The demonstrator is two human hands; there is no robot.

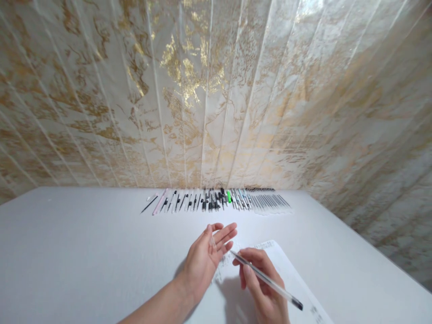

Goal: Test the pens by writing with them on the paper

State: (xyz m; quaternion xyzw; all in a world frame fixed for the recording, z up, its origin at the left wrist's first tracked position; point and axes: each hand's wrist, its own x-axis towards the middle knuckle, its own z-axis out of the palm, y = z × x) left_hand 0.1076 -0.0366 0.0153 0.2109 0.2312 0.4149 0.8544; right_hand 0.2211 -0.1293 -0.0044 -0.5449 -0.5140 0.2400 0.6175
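My right hand (261,279) grips a pen (266,278) with a clear barrel and a black end plug. The pen slants, its bare tip pointing up and left towards my left hand (207,252). My left palm is turned up and inward, with the fingers partly stretched. Between its thumb and palm sits a small clear piece that looks like a pen cap (212,241); its outline is faint. Pen tip and cap are apart. Under both hands lies a white sheet of paper (297,288) with dark marks, partly hidden by them.
Along the back of the white table (84,252) runs a long row of pens and pen parts (182,201). A bright green piece (229,197) stands out among them, and several thin refills (272,201) lie at its right end. Gold-patterned panelling (189,90) rises behind.
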